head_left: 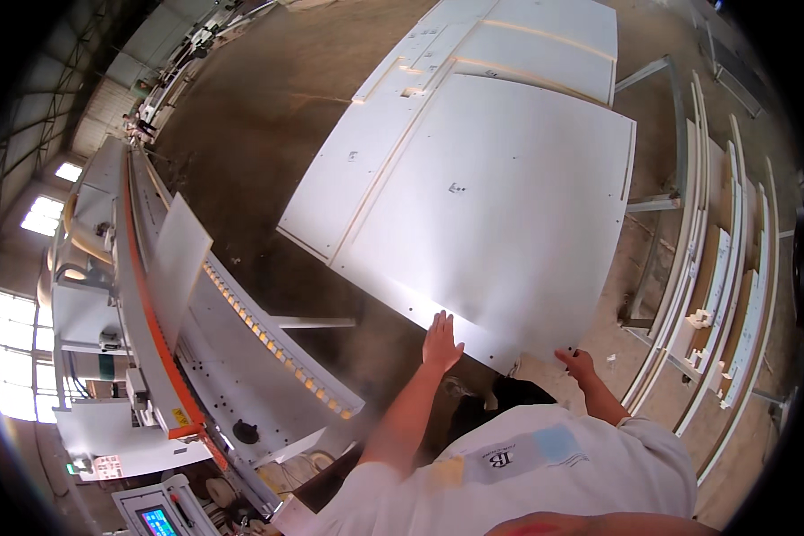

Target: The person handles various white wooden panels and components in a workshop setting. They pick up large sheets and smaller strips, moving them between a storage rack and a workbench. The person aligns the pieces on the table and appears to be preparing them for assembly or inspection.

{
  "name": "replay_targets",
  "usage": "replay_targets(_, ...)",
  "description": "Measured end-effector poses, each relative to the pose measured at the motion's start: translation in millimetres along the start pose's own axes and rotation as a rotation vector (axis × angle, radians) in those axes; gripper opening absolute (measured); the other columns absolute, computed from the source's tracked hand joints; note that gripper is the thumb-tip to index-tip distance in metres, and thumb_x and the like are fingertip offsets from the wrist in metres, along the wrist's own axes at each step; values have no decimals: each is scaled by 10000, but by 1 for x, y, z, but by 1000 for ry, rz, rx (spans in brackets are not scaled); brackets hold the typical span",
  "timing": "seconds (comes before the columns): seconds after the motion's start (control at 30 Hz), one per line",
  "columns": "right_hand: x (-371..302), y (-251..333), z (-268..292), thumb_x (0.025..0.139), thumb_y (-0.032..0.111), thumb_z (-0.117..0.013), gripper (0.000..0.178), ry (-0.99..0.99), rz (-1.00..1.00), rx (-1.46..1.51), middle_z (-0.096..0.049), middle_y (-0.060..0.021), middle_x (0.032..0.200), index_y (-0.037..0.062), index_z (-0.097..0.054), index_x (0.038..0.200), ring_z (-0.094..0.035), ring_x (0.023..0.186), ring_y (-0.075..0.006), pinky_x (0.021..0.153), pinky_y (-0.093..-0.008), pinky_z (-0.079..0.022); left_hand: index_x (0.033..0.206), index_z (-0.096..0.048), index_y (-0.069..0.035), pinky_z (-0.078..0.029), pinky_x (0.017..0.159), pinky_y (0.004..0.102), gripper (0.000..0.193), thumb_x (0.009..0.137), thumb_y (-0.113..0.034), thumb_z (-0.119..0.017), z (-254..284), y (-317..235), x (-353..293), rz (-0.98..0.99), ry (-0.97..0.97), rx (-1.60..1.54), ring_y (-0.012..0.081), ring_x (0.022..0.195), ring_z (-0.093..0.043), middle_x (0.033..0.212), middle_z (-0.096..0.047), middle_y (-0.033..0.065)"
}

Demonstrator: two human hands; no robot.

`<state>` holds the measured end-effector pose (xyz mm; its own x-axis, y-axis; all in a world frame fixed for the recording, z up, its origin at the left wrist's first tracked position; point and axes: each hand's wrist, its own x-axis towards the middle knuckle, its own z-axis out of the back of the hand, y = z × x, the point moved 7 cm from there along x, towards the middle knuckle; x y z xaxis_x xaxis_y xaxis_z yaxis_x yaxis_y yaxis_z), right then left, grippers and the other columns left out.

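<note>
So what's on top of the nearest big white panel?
Your left hand lies on the white panel at its near edge; small dark marks show farther up. The surface beneath that hand is covered.

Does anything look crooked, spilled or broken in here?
Nothing looks clearly spilled or broken. The large white panel under the left hand's fingers isn't flush with the white panels beneath: they stick out along its left and far sides, so the stack looks uneven, though that may be deliberate.
</note>
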<state>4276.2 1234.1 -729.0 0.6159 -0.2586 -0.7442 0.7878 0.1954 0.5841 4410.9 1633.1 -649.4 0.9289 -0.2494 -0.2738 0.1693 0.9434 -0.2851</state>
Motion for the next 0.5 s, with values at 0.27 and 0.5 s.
replay_targets(0.27, -67, 44, 35, 869, 363, -770, 361, -22, 142, 209, -685, -59, 757, 7, -717, 881, -609, 632, -123, 558, -295, -462, 1436, -413, -38, -294, 1201, 441, 742, 836, -338, -729, -9, -3, 0, -14, -137, 91, 332, 1432, -352, 1540, -356, 188)
replay_targets(0.5, -118, 112, 23, 886, 286, -752, 248, -90, 370, 320, -535, 55, 664, 77, -662, 787, -445, 553, -57, 500, -252, -336, 1437, -408, 8, -420, 1092, 464, 755, 803, -233, -739, 77, -21, 18, -167, -321, 295, 392, 1327, -448, 1431, -433, 207)
